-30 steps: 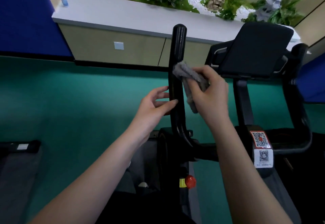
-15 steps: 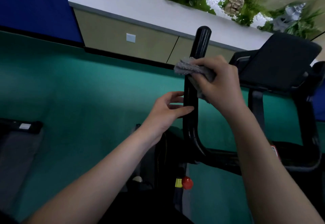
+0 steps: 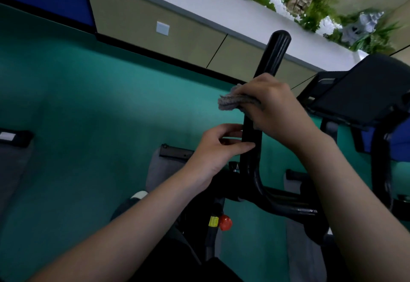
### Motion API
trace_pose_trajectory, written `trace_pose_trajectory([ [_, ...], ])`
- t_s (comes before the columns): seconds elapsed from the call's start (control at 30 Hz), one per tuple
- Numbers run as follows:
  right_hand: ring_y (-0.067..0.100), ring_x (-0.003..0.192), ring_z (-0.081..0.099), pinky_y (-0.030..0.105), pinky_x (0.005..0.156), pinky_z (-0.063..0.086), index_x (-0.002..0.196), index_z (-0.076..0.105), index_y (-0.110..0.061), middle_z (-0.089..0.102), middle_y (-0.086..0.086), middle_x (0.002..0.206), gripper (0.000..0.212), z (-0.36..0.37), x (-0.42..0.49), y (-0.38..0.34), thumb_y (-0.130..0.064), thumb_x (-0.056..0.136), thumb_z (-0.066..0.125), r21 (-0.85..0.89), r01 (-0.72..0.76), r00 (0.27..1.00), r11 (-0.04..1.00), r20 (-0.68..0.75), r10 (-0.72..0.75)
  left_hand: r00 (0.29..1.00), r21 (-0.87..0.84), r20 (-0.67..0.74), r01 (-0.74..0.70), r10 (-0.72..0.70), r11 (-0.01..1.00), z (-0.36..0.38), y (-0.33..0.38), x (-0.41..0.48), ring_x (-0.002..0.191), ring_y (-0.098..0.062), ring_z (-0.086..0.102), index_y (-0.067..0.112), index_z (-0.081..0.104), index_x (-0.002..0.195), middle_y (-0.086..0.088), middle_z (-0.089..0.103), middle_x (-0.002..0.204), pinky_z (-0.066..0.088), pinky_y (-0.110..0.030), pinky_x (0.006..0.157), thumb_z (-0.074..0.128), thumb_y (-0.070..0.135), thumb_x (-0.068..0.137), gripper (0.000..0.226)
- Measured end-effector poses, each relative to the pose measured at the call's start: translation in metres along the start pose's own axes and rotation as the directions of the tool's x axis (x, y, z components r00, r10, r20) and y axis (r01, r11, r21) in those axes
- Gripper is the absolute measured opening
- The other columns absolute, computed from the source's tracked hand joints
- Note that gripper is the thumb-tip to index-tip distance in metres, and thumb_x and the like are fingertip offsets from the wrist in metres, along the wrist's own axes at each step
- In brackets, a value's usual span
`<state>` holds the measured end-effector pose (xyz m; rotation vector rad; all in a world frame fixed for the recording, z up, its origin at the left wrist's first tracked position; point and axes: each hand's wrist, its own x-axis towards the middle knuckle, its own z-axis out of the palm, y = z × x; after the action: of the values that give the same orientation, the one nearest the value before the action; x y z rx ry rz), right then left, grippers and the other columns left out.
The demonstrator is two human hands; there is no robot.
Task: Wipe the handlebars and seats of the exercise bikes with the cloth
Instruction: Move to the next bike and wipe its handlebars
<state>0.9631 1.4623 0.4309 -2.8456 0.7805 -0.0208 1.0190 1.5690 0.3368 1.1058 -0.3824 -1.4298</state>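
Wiping was in hand on the upright left handlebar [image 3: 276,53] of the exercise bike at the time of our observation. The right hand [image 3: 275,108] was curled round a bunched grey cloth [image 3: 230,102] and pressed it against the bar about midway up, with a wad of the cloth sticking out to the left of the bar. The left hand [image 3: 219,148] sat just below, thumb across the front of the bar and fingers reaching behind, pinching the bar to steady it. We could not tell from the surface which parts had been cleaned. For a sound result we would advise wrapping the cloth fully round the bar instead of holding it to one side. It should be drawn up over the rounded tip and then down to the bend. The left hand should shift aside so that the patch beneath it is wiped too. The black screen [image 3: 366,91] stood near on the right and ought not to be knocked. We could not confirm the right handlebar [image 3: 379,171] as wiped, nor the seat, which was out of view.
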Motion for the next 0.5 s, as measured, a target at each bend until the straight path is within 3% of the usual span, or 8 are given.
trace_pose_trajectory([
  [0.1, 0.03, 0.1, 0.057, 0.042, 0.082, 0.047, 0.105, 0.069, -0.003, 0.07, 0.013, 0.094, 0.02, 0.003, -0.01, 0.003, -0.003, 0.086, 0.062, -0.017, 0.094, 0.993, 0.995, 0.079, -0.092, 0.999, -0.032, -0.041, -0.012, 0.011, 0.999, 0.002, -0.006, -0.003, 0.097, -0.026, 0.067, 0.003, 0.065, 0.108, -0.014, 0.069, 0.105, 0.053, -0.035, 0.09, 0.072, 0.006, 0.079, 0.03],
  [0.2, 0.027, 0.089, 0.063, 0.029, 0.078, 0.047, 0.101, 0.071, -0.006, 0.069, 0.011, 0.09, 0.021, -0.001, -0.023, 0.004, -0.001, 0.082, 0.066, 0.066, 0.177, 0.967, 0.982, 0.175, -0.186, 0.996, -0.088, -0.086, -0.041, 0.034, 0.995, 0.006, -0.014, -0.009, 0.094, -0.024, 0.068, 0.003, 0.067, 0.105, -0.014, 0.071, 0.1, 0.054, -0.03, 0.087, 0.071, 0.005, 0.08, 0.025],
  [0.27, 0.025, 0.083, 0.064, 0.019, 0.071, 0.04, 0.1, 0.072, -0.01, 0.068, 0.01, 0.089, 0.02, -0.005, -0.022, 0.008, -0.004, 0.081, 0.068, 0.107, 0.131, 0.984, 0.986, 0.111, -0.142, 0.992, -0.131, -0.121, -0.047, 0.031, 0.99, 0.01, -0.018, -0.012, 0.097, -0.029, 0.067, 0.002, 0.067, 0.106, -0.016, 0.07, 0.103, 0.051, -0.039, 0.095, 0.072, 0.005, 0.079, 0.028],
  [0.33, 0.023, 0.087, 0.062, 0.018, 0.072, 0.038, 0.102, 0.071, -0.01, 0.067, 0.01, 0.091, 0.021, -0.006, -0.016, 0.014, -0.005, 0.082, 0.067, 0.086, 0.105, 0.994, 0.991, -0.006, -0.105, 0.987, -0.165, -0.156, -0.056, 0.03, 0.985, 0.014, -0.022, -0.014, 0.101, -0.032, 0.065, 0.001, 0.065, 0.11, -0.018, 0.069, 0.106, 0.048, -0.045, 0.099, 0.073, 0.006, 0.078, 0.034],
  [0.4, 0.024, 0.093, 0.06, 0.022, 0.075, 0.04, 0.105, 0.07, -0.009, 0.066, 0.009, 0.092, 0.023, -0.004, -0.014, 0.015, -0.005, 0.084, 0.066, 0.04, 0.112, 0.993, 0.993, -0.042, -0.11, 0.983, -0.186, -0.18, -0.071, 0.037, 0.98, 0.017, -0.024, -0.016, 0.102, -0.03, 0.065, 0.001, 0.064, 0.112, -0.017, 0.069, 0.107, 0.048, -0.044, 0.099, 0.073, 0.006, 0.078, 0.036],
  [0.5, 0.02, 0.088, 0.059, 0.021, 0.073, 0.04, 0.104, 0.071, -0.01, 0.064, 0.004, 0.089, 0.022, -0.001, -0.021, 0.014, -0.006, 0.083, 0.067, 0.046, 0.154, 0.987, 0.987, 0.04, -0.155, 0.977, -0.181, -0.202, -0.111, 0.074, 0.977, 0.02, -0.028, -0.017, 0.098, -0.024, 0.067, 0.002, 0.066, 0.108, -0.013, 0.071, 0.104, 0.052, -0.032, 0.093, 0.072, 0.006, 0.079, 0.03],
])
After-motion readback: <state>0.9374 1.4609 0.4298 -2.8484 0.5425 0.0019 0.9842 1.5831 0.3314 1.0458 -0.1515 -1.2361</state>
